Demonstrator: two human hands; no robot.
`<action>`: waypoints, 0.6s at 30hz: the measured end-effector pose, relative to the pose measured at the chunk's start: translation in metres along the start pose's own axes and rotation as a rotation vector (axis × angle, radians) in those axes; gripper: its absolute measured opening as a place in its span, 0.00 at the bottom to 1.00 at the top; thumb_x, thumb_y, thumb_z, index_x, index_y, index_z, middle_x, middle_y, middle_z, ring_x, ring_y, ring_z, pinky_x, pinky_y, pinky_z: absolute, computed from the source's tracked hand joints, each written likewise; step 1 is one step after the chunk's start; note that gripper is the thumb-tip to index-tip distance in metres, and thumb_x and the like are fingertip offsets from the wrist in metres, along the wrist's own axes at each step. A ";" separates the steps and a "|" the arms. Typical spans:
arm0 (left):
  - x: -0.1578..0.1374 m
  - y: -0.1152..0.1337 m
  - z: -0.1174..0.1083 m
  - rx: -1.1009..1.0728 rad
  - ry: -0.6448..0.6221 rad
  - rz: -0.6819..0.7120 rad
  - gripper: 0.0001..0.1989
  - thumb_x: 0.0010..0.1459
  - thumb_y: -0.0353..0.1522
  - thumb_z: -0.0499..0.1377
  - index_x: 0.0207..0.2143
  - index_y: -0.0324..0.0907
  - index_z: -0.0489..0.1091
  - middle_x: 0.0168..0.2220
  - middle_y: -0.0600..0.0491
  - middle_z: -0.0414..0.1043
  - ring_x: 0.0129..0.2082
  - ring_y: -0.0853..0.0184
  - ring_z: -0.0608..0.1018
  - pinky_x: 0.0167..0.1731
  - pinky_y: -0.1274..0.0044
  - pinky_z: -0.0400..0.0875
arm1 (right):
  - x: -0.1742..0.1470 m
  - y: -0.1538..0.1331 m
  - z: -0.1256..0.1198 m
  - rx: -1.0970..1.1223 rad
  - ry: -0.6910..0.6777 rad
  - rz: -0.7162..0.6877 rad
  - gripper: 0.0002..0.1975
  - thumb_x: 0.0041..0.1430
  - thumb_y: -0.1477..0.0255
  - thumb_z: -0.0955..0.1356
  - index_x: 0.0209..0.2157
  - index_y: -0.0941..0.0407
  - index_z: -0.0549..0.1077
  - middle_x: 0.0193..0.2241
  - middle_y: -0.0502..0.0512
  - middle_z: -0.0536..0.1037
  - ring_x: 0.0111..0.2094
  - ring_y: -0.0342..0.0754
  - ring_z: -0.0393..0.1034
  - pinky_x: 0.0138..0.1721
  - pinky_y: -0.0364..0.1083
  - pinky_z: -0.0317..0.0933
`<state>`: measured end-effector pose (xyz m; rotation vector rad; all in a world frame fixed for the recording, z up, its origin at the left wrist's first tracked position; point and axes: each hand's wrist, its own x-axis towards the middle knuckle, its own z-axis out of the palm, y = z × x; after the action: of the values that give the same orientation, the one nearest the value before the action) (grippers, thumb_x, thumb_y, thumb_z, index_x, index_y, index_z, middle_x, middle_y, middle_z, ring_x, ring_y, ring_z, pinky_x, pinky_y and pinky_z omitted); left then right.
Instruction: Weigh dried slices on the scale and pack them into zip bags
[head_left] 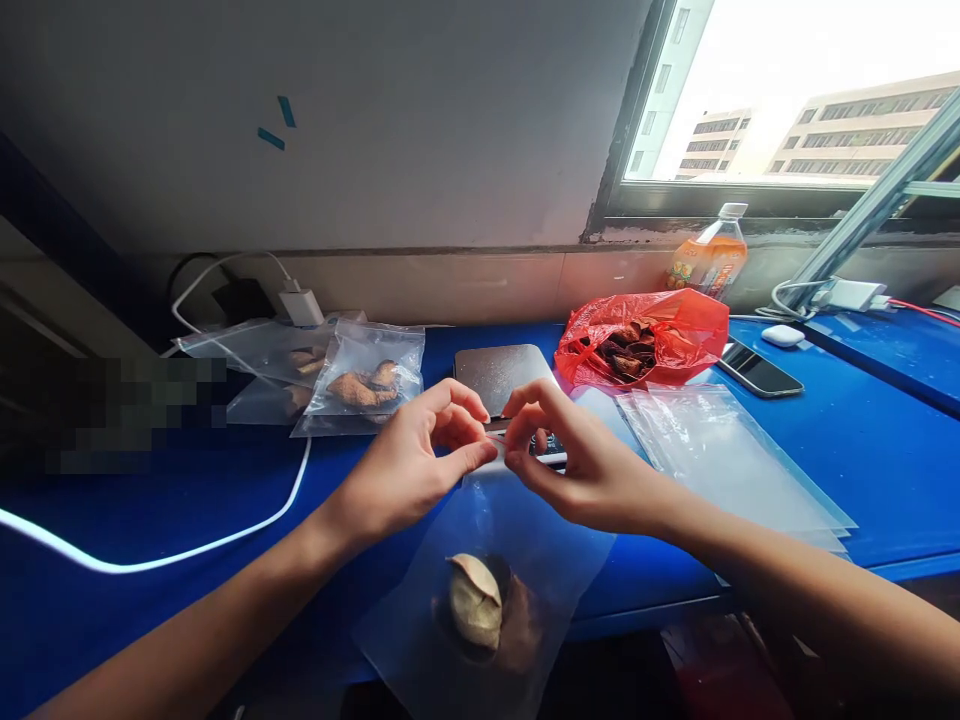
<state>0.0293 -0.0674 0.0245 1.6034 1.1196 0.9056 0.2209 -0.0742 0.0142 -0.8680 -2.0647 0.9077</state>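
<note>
**Clear zip bag (pixel 484 515) pinched at its top edge by both hands**

The left hand (pixel 405 455) and right hand (pixel 576 452) nearly meet, each with thumb and fingers closed on the bag's upper edge, the remaining fingers curled. The bag hangs below them, in front of the scale, its lower end reaching past the front edge of the blue table (pixel 330 580) in this view. Inside lie a pale dried piece (pixel 477 605) and a browner piece (pixel 521 628). Whether the mouth is sealed cannot be told; the fingers cover it.

If the mouth is open, a slipping pinch could tip the pieces out, perhaps over the table edge. A crooked press along the strip could leave a gap, and a bag let go so near the edge might slide off.

Just behind the hands is a digital scale (pixel 501 372), partly hidden; a knock from a knuckle could shift it. To the left lie filled clear bags (pixel 407 348); to the right, a stack of flat clear bags (pixel 739 465). Beyond that stack, a red plastic bag (pixel 694 325) holds dark dried pieces (pixel 627 355), near a phone (pixel 763 368).
</note>
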 end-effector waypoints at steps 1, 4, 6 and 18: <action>-0.001 0.000 0.001 0.006 -0.011 0.016 0.11 0.47 0.31 0.66 0.32 0.43 0.66 0.24 0.61 0.72 0.26 0.72 0.73 0.30 0.80 0.67 | 0.000 0.000 0.001 0.025 0.008 0.005 0.14 0.58 0.79 0.65 0.43 0.53 0.57 0.30 0.46 0.72 0.30 0.41 0.65 0.33 0.42 0.59; -0.003 -0.002 0.004 -0.005 -0.036 0.043 0.11 0.47 0.29 0.67 0.29 0.42 0.66 0.24 0.60 0.72 0.26 0.72 0.73 0.30 0.81 0.67 | 0.000 0.001 0.002 0.077 -0.006 0.022 0.17 0.55 0.81 0.64 0.43 0.53 0.57 0.29 0.45 0.70 0.30 0.41 0.65 0.33 0.42 0.59; -0.003 -0.004 0.005 -0.033 -0.034 0.040 0.11 0.47 0.29 0.68 0.27 0.42 0.66 0.23 0.60 0.72 0.26 0.72 0.73 0.30 0.81 0.67 | -0.001 0.001 0.002 0.089 -0.028 0.019 0.18 0.54 0.82 0.64 0.44 0.53 0.56 0.29 0.45 0.70 0.30 0.41 0.65 0.33 0.42 0.59; -0.005 -0.002 0.011 -0.022 0.059 0.116 0.06 0.50 0.27 0.65 0.27 0.43 0.69 0.25 0.59 0.72 0.28 0.72 0.75 0.31 0.81 0.69 | 0.002 0.009 0.013 -0.014 0.052 0.011 0.15 0.52 0.82 0.64 0.38 0.52 0.56 0.30 0.47 0.70 0.30 0.42 0.66 0.31 0.42 0.60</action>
<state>0.0376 -0.0749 0.0189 1.6463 1.0618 1.0436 0.2116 -0.0720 0.0010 -0.9016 -2.0262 0.8682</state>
